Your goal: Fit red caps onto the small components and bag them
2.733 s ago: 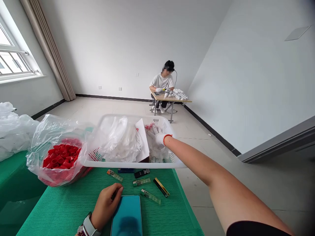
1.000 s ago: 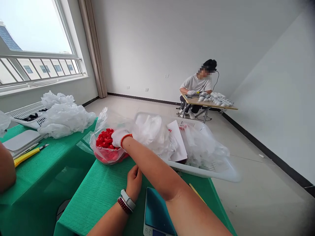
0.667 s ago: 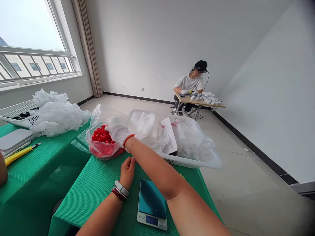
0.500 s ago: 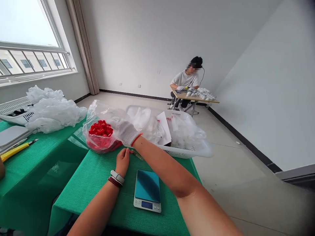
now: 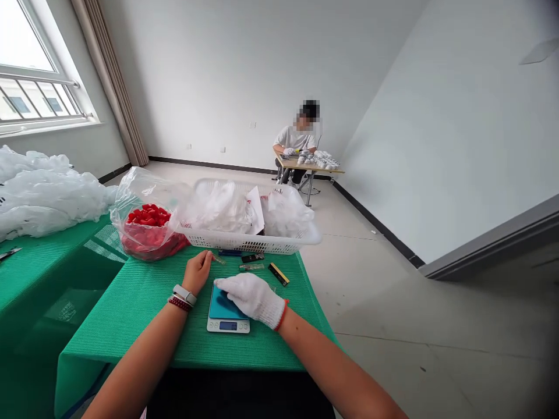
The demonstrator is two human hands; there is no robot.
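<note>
My bare left hand (image 5: 198, 271) rests on the green cloth with thumb and fingers pinched on a slim clear item (image 5: 219, 260) with a red end. My right hand (image 5: 251, 297), in a white knit glove, is over the blue plate of a small digital scale (image 5: 217, 308). Its fingers are pressed together, and whatever they may hold is hidden. Zero seems to show on the scale's display. Behind my left hand stands an open clear plastic bag (image 5: 135, 235) of small red plastic pieces (image 5: 149, 215).
Behind the scale lie a blue slim item (image 5: 230, 252), a black one (image 5: 253, 257), a clear one (image 5: 251, 267) and a black-and-yellow one (image 5: 278, 274). A white basket (image 5: 244, 241) holds filmy bags. More bags (image 5: 48, 198) heap at left. A person (image 5: 297, 139) sits at a far table.
My right hand has moved from the bag of red pieces back to above the scale. The left hand keeps its pinch. My view has shifted to the right.
</note>
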